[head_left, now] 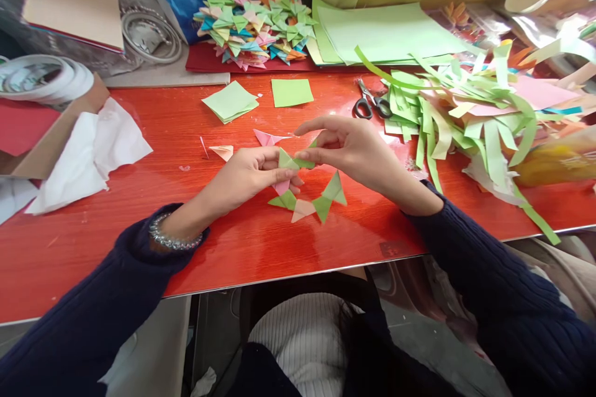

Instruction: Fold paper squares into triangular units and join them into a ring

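Observation:
Between thumb and fingers, my left hand [251,170] grips a curved chain of folded paper pieces [322,206] in green, pink and peach. The chain's lower part hangs over the red table and forms an unclosed ring. My right hand [347,146] is closed in a pinch on a green folded paper piece [305,163] at the chain's upper end, its index finger stretched out. Whether that piece is joined to the chain, I cannot tell. Just beyond my left hand lie a pink folded piece [267,137] and a peach one [222,152].
Green paper squares [230,102] and black-handled scissors [371,102] lie farther back. Finished paper rings [242,31] and large green sheets [386,31] line the rear. Paper strips [493,115] pile up at right. White tissue [118,133] and tape rolls [77,77] are at left.

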Available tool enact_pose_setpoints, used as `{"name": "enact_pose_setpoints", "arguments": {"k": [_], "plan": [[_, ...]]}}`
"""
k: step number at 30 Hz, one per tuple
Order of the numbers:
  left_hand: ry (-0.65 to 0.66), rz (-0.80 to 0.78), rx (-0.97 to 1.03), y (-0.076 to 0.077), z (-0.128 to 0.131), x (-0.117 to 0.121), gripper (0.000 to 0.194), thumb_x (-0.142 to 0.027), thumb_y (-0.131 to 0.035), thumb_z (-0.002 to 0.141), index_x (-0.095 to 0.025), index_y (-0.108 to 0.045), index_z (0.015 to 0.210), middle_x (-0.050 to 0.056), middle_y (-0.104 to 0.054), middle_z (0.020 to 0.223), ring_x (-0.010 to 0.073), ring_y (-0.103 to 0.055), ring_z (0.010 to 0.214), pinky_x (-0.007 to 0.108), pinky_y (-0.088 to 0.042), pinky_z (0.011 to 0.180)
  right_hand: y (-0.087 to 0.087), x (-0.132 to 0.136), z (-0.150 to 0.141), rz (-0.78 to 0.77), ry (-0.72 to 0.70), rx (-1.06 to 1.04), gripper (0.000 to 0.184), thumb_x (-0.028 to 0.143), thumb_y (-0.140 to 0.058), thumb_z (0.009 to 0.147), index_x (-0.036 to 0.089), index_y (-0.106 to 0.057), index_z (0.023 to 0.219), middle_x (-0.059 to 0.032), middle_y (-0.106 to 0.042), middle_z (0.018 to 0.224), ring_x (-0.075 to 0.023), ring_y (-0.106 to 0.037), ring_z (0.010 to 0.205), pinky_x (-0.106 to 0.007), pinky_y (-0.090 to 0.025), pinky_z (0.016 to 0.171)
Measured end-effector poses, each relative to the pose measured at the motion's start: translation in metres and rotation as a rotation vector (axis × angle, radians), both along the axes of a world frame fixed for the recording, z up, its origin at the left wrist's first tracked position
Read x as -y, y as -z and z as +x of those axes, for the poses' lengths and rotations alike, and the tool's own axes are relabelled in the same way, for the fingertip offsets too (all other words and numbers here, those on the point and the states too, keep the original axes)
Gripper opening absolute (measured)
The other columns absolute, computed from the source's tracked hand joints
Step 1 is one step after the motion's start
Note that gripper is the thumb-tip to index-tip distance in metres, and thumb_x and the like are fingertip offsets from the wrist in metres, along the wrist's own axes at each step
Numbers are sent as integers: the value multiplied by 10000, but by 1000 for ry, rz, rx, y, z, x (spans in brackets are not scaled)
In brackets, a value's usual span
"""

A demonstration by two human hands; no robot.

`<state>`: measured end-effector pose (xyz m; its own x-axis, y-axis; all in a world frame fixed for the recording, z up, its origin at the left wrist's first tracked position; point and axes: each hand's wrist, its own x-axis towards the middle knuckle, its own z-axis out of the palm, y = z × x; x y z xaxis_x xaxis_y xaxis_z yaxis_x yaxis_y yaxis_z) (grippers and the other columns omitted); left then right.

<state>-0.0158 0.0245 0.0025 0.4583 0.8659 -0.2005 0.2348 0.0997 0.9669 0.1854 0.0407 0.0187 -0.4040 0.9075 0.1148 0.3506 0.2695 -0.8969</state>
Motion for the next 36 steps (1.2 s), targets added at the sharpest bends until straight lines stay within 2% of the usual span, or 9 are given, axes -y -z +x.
{"name": "enact_pose_setpoints", "arguments": {"k": [3,5,10,13,15,17,24,31,36], "plan": [[177,-102,-16,2,-3,-3,231,-391,-677,813,-167,-650,768,57,-753,826,190,-724,840,295,-562,768,-2,-17,9,5,-6,33,439,481,-627,847,98,-664,1058,-54,-669,770,-125,-618,681,-283,-492,663],[220,-142,34,5,-2,-3,193,-363,-688,802,-174,-650,799,61,-750,822,198,-726,830,311,-570,756,1,-32,11,69,9,90,411,479,-605,864,108,-682,1023,-72,-676,822,-130,-610,700,-296,-480,682],[164,-119,110,8,2,-3,158,-326,-706,787,-187,-632,805,8,-654,585,188,-708,730,300,-558,701,28,-58,-22,204,-67,352,355,388,-694,805,129,-696,1048,-93,-659,971,-160,-572,797,-309,-429,752],[140,-77,86,5,3,-2,165,-315,-714,780,-180,-619,768,-10,-630,578,125,-631,573,248,-514,605,41,-64,-45,270,-60,415,180,290,-658,827,137,-678,919,-102,-620,1016,-153,-535,784,-297,-407,727],[125,-68,79,4,3,-2,151,-286,-717,773,-178,-613,762,-21,-612,568,96,-567,499,231,-478,544,42,-65,-51,268,-71,378,44,193,-617,829,149,-617,825,-77,-621,964,-138,-522,766,-281,-403,714],[90,-60,89,3,3,-1,145,-276,-716,770,-179,-608,765,-26,-597,550,97,-558,490,234,-472,528,40,-64,-47,222,-71,280,67,138,-586,826,168,-540,787,-43,-630,893,-120,-528,749,-261,-411,700],[-95,-90,193,7,1,-3,198,-239,-752,739,-175,-573,793,-12,-660,666,140,-693,678,218,-525,606,28,-46,-10,-223,-14,-205,119,190,-579,851,186,-460,842,0,-638,696,-100,-624,547,-229,-467,512],[-251,-15,252,11,3,-5,255,-195,-768,718,-189,-576,887,-12,-663,733,132,-690,647,175,-460,487,22,-30,8,-249,36,-236,206,194,-599,835,85,-645,1004,-38,-681,740,-111,-683,662,-256,-567,693],[-338,9,302,14,4,-5,262,-253,-770,732,-180,-646,950,5,-680,806,150,-702,714,246,-547,638,17,-23,6,-217,15,-298,205,269,-630,838,133,-628,991,-34,-668,869,-109,-675,738,-264,-564,741]]}}
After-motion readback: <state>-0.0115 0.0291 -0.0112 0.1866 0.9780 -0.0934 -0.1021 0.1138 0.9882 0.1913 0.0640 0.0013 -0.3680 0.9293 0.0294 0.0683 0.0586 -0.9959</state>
